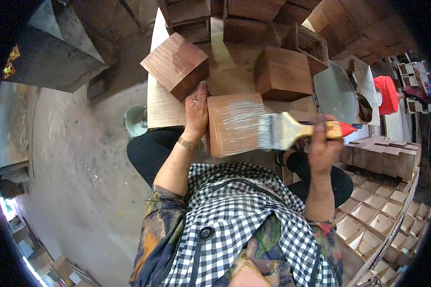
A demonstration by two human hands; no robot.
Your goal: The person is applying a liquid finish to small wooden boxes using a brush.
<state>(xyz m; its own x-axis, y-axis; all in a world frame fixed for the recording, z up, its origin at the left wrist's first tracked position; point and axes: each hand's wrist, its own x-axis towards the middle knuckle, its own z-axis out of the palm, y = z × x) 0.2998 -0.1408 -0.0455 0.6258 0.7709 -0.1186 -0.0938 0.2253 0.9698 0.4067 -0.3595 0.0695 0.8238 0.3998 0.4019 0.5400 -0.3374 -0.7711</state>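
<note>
My right hand (324,148) is wrapped round the handle of a wide flat paintbrush (292,131), yellow with a red tip. The bristles, whitish and wet, press on the right part of a brown wooden box (220,129) in front of me. White streaks cover much of that box's upward face, while its lower left stays bare wood. Against the box's left side, my left hand (196,112) holds it steady, some fingers hidden. Just beyond that hand sits a second wooden box (177,60), turned cornerwise, with a darker damp-looking patch on top.
Another wooden box (285,71) stands beyond the brush, with more boxes stacked at the back. A large pale basin of liquid (335,91) and a red container (387,94) are on the right. A small white bucket (135,120) stands left; open-topped boxes (368,201) fill the lower right.
</note>
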